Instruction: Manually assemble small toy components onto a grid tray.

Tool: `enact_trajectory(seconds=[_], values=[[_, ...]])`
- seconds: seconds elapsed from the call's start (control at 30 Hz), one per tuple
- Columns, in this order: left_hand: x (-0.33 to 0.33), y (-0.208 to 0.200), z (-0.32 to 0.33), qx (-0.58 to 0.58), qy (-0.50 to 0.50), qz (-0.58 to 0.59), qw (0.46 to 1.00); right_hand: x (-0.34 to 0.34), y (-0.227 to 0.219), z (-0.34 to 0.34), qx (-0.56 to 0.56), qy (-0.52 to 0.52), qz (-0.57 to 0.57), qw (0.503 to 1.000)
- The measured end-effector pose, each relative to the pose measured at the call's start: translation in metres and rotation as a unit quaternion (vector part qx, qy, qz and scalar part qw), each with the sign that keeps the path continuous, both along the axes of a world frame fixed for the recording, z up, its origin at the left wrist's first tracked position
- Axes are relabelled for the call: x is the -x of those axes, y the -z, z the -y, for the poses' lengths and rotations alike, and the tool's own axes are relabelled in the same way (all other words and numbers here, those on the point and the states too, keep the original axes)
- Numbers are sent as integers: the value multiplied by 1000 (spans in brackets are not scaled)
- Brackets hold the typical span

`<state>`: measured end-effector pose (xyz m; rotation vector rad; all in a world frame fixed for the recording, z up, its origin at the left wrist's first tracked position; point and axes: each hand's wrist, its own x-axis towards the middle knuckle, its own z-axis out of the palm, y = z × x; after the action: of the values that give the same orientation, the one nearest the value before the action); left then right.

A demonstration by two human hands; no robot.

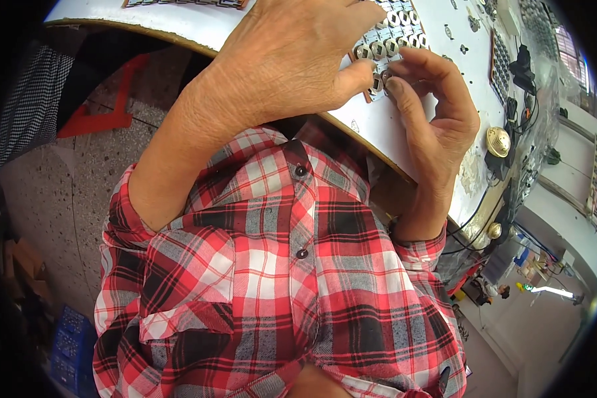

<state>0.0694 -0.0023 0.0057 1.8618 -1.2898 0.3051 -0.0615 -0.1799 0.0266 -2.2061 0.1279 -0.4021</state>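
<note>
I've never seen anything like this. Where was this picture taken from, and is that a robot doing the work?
No robot here: these are a person's bare hands. The one picture comes from a wide fisheye camera worn on the head, looking down, so straight edges bend and the person's own plaid shirt fills the middle.

The left hand and right hand meet over a board bearing rows of round metal parts. The right thumb and fingers are around a small part near the board's edge; whether it is gripped or lifted, I can't tell. The left thumb is close by.

On the white table there are also scattered small metal pieces and a brass-coloured dome.
</note>
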Motion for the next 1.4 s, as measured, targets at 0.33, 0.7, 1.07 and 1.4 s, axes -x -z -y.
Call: enact_trajectory(seconds=[0.33, 0.7, 1.07, 1.4], values=[[-6, 16, 8, 0, 4, 8, 1000, 0, -1, 5, 87, -40, 14, 995], [-22, 55, 35, 298, 74, 111, 945, -5, 4, 55, 155, 177, 26, 972], [-16, 45, 25, 242, 52, 110, 963, 2, -12, 24, -149, 97, -2, 984], [-4, 4, 10, 65, 8, 51, 997, 0, -4, 10, -129, 63, -60, 988]])
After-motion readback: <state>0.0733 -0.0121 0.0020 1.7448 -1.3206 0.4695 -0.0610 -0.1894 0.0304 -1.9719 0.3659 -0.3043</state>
